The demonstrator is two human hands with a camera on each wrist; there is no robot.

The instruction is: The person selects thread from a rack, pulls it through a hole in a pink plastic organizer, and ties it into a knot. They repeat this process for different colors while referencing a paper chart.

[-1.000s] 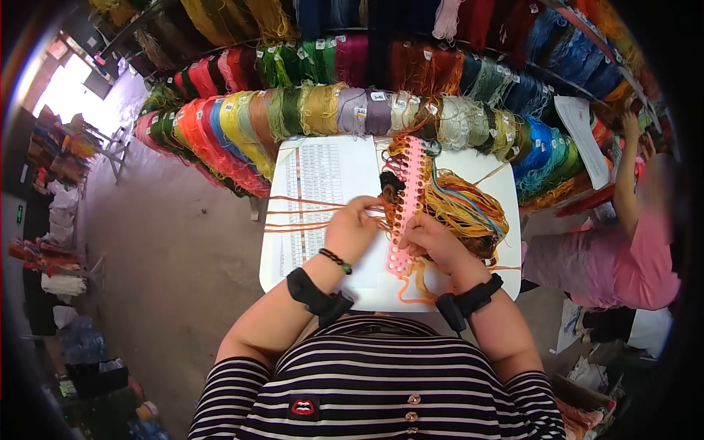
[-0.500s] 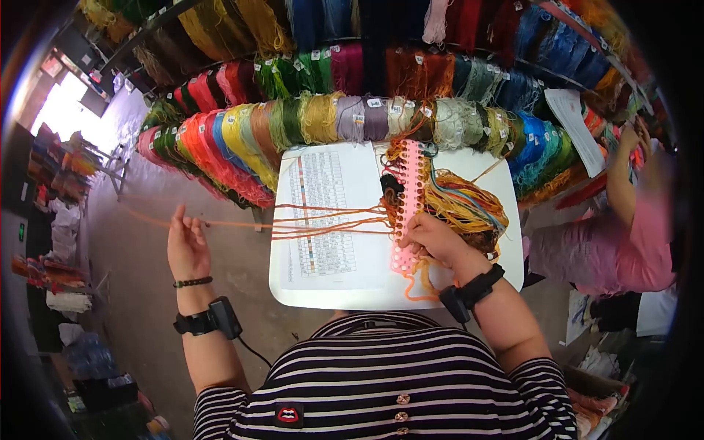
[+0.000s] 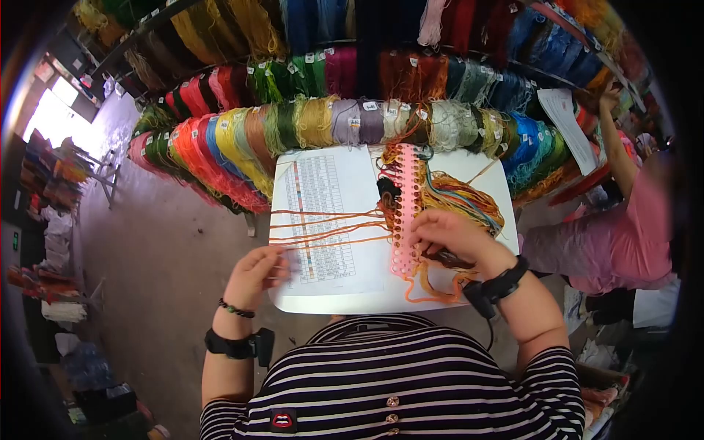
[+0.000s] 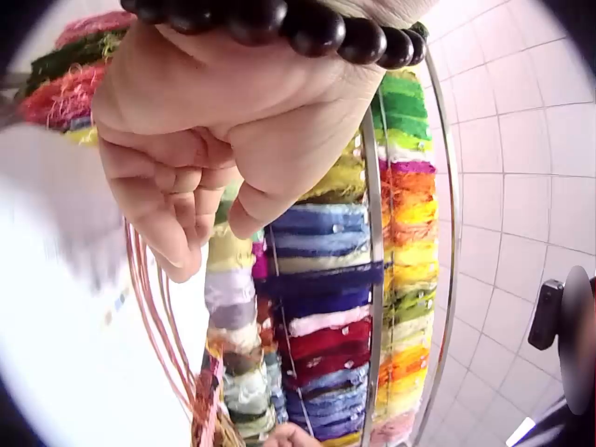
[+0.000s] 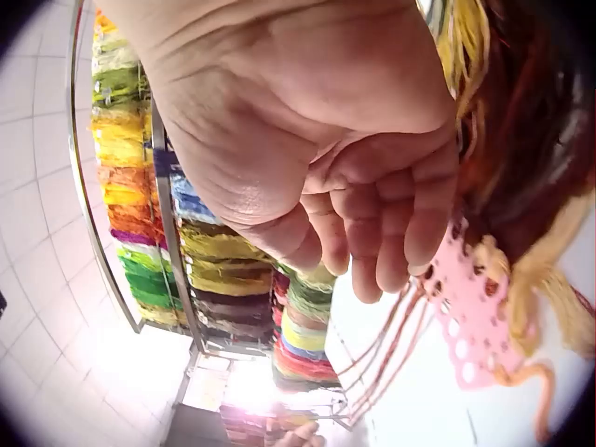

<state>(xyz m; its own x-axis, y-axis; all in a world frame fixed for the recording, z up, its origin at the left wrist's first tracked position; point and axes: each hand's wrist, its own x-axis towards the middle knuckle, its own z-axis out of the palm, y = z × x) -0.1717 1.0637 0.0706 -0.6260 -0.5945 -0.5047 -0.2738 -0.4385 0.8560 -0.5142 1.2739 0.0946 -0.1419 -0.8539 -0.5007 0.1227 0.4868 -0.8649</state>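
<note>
Since the earlier frame, our left hand has swung in from well out beside the table to its left edge, and our right hand has lifted off the pink perforated strip and drawn slightly right. Our left grip hangs loosely bent, thumb apart from the fingers, with nothing clamped in it that we can see; motion blurs its fingertips in the head view, so we cannot tell whether they brush a thread. Our right grip is also relaxed and apart from any thread we can make out, its curled fingers beside the strip's lower half and partly covering the brown thread bundle. The strip lies lengthwise on the table, right of the printed sheet, whose small text is unreadable to us. Orange-brown strands run left from the strip across the sheet to the table's left edge, beyond which we lose their ends. Yellow and multicoloured threads fan out on its right, and an orange cord curves below its near end.
</note>
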